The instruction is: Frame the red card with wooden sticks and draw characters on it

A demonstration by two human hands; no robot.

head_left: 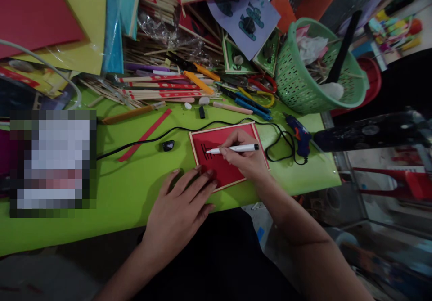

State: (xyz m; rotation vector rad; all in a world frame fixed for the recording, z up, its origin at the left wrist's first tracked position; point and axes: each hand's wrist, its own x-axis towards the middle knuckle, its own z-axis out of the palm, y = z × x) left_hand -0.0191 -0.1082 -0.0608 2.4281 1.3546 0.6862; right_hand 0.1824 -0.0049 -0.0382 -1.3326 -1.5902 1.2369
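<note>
A red card point(224, 170) edged with pale wooden sticks lies on the green tabletop point(135, 188). Black strokes show on its left part. My right hand point(241, 154) is closed around a white marker point(243, 148) with a black end, its tip at the strokes. Fingers spread, my left hand point(184, 199) lies flat across the tabletop and the card's lower left corner. A small dark stone point(168, 146) sits just above the left fingers, apart from them. The black marker cap point(201, 112) appears to lie beyond the card.
A glue gun point(299, 134) with a looping black cable lies right of the card. Behind it stands a green basket point(286, 71). Sticks, scissors point(266, 85) and cutters crowd the back. A red strip point(145, 135) lies left of centre, near a pixelated rectangular object point(60, 148).
</note>
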